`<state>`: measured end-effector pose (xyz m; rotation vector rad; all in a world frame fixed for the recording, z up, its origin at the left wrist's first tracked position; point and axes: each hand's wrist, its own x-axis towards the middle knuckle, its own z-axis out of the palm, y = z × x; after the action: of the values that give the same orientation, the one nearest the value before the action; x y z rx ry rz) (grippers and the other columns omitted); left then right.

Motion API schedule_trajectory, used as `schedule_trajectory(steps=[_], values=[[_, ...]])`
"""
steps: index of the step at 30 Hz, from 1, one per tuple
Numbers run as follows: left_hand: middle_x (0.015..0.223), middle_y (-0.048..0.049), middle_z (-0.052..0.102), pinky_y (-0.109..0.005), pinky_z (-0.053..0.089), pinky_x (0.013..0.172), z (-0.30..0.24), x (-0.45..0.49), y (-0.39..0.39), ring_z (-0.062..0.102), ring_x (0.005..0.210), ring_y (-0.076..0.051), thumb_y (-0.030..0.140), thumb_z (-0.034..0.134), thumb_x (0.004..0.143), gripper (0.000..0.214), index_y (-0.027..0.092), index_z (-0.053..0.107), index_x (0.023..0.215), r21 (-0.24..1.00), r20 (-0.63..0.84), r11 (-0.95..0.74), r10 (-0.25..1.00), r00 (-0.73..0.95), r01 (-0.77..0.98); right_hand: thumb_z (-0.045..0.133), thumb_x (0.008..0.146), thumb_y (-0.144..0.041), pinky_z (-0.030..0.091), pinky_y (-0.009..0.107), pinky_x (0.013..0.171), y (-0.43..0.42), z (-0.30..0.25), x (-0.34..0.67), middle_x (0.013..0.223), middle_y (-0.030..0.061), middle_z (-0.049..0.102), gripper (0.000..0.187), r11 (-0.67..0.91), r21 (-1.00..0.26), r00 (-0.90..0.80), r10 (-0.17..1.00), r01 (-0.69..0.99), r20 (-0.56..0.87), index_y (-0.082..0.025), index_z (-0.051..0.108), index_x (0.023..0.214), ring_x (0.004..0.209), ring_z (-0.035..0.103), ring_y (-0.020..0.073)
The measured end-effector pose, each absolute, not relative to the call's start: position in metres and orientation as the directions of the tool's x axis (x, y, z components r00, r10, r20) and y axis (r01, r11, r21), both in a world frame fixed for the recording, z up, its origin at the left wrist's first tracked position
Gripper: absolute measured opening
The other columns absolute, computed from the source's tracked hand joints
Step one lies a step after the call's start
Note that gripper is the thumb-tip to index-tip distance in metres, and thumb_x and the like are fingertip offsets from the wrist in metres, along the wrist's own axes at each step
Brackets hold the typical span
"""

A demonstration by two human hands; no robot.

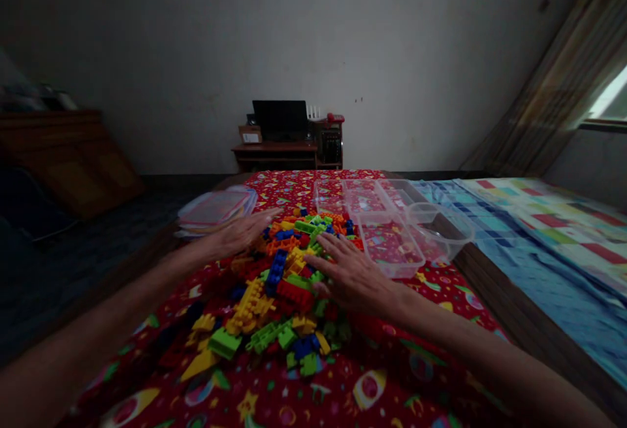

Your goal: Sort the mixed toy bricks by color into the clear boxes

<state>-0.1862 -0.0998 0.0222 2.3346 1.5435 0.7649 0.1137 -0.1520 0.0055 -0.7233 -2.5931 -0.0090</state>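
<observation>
Two bare forearms (93,323) reach in from the near edge over a red printed bedsheet (386,376). The left hand (240,233) and right hand (355,278) lie flat and open, apart, neither gripping anything that shows. Between them sits a heap of plastic toy bricks (277,291), longest from near to far, its far part reaching past both hands. The right hand is nearer the clear plastic tubs (389,235) at far right; the left is nearer a stack of plastic lids (216,210). Far off stand a wooden desk (274,153) and a dark monitor (280,119).
</observation>
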Motion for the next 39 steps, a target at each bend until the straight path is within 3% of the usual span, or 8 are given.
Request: schedule_trajectory(steps=[7,10,13,22,25,28,31,39], values=[[0.151,0.0251,0.013,-0.056,0.023,0.114,-0.070,-0.285,-0.245,0.020,0.141,-0.031,0.070,0.037,0.081,0.067,0.059,0.008,0.140,0.307,0.293,-0.214,0.948,0.121,0.928,0.051,0.086,-0.053,0.020,0.056,0.111,-0.212,-0.018,0.123,0.154,0.0114,0.022,0.059,0.951,0.030,-0.913,0.286,0.308,0.289,-0.031,0.041,0.140,0.142,0.016,0.0319],[0.155,0.0136,0.009,-0.056,0.033,0.108,-0.101,-0.285,-0.278,0.028,0.137,-0.038,0.074,0.048,0.071,0.091,0.050,-0.002,0.144,0.304,0.267,-0.189,0.958,0.106,0.934,0.053,0.086,-0.051,0.017,0.055,0.113,-0.213,-0.028,0.119,0.156,0.0121,0.017,0.057,0.961,0.082,-0.934,0.235,0.265,0.270,-0.030,0.045,0.138,0.143,0.014,0.0308],[0.158,0.0014,-0.004,-0.060,0.027,0.108,-0.106,-0.252,-0.281,0.015,0.140,-0.042,0.075,0.058,0.063,0.109,0.042,-0.004,0.147,0.259,0.310,-0.218,0.942,0.132,0.941,0.053,0.087,-0.048,0.014,0.056,0.113,-0.202,-0.037,0.111,0.156,0.0148,0.015,0.052,0.944,0.101,-0.912,0.270,0.314,0.310,-0.026,0.049,0.134,0.143,0.010,0.0312],[0.157,-0.0161,0.010,-0.061,0.012,0.110,-0.058,-0.159,-0.218,0.008,0.142,-0.039,0.076,0.053,0.068,0.104,0.026,0.013,0.150,0.298,0.441,-0.332,0.880,0.180,0.895,0.055,0.086,-0.045,0.018,0.056,0.111,-0.186,-0.032,0.106,0.152,0.0212,0.022,0.050,0.920,0.056,-0.853,0.335,0.388,0.401,-0.019,0.052,0.129,0.142,0.014,0.0326],[0.155,-0.0171,0.018,-0.059,0.009,0.111,-0.034,-0.140,-0.199,0.014,0.142,-0.037,0.077,0.052,0.069,0.100,0.023,0.023,0.148,0.307,0.442,-0.379,0.869,0.222,0.873,0.047,0.089,-0.051,0.025,0.050,0.108,-0.183,-0.015,0.106,0.140,0.0198,0.044,0.043,0.929,-0.016,-0.842,0.343,0.370,0.416,-0.016,0.064,0.110,0.133,0.035,0.0300],[0.151,-0.0184,0.028,-0.053,0.015,0.113,-0.015,-0.126,-0.174,0.023,0.140,-0.033,0.076,0.051,0.069,0.100,0.017,0.028,0.146,0.353,0.386,-0.383,0.891,0.240,0.854,0.037,0.095,-0.044,0.041,0.037,0.092,-0.170,0.007,0.101,0.097,0.0120,0.068,0.045,0.875,-0.187,-0.741,0.479,0.447,0.471,-0.014,0.068,0.083,0.095,0.061,0.0209],[0.150,-0.0166,0.031,-0.049,0.020,0.112,0.000,-0.119,-0.148,0.027,0.138,-0.032,0.075,0.050,0.071,0.094,0.016,0.035,0.142,0.390,0.347,-0.318,0.920,0.182,0.864,0.038,0.095,-0.039,0.044,0.026,0.068,-0.148,0.026,0.091,0.067,0.0045,0.066,0.045,0.743,-0.424,-0.528,0.668,0.518,0.524,-0.013,0.067,0.072,0.066,0.061,0.0151],[0.131,-0.0090,0.058,-0.035,0.041,0.100,0.038,-0.132,-0.117,0.055,0.116,-0.027,0.075,0.038,0.076,0.076,0.017,0.059,0.121,0.542,0.185,-0.311,0.950,0.251,0.780,0.050,0.086,-0.030,0.049,0.023,0.064,-0.081,0.041,0.083,0.074,0.0070,0.072,0.028,0.561,-0.779,-0.257,0.826,0.280,0.502,-0.012,0.070,0.079,0.070,0.069,0.0165]])
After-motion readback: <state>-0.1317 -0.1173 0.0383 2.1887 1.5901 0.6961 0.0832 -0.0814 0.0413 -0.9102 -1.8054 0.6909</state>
